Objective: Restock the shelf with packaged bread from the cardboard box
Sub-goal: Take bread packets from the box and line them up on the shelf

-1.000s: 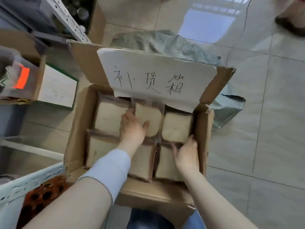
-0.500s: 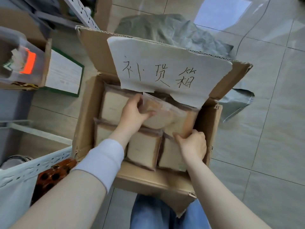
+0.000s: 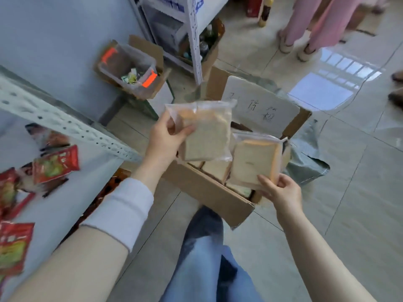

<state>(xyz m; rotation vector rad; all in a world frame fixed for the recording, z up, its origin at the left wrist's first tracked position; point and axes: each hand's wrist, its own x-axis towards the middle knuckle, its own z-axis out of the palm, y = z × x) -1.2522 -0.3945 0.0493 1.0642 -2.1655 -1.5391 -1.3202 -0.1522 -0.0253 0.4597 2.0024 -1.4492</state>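
At left I see red snack packets point(image 3: 55, 163) lying on the white perforated metal shelf point(image 3: 65, 125). My left hand point(image 3: 166, 140) has its fingers pinching a clear-bagged bread slice point(image 3: 207, 136) above the open brown cardboard box point(image 3: 209, 190). My right hand point(image 3: 281, 190) grips a second bagged bread slice point(image 3: 254, 162). A crumpled grey plastic bag point(image 3: 305, 164) lies just right of the box.

We see two clear-bagged bread packets above the open cardboard box point(image 3: 209, 192). The left packet point(image 3: 207, 136) is upright, gripped at its edge by the left hand point(image 3: 165, 140). The right packet point(image 3: 253, 162) is pinched at its lower corner by the right hand point(image 3: 281, 190). The remaining packets point(image 3: 216, 168) lie flat against the box's near wall. The white shelf point(image 3: 72, 205) stands left of the box.
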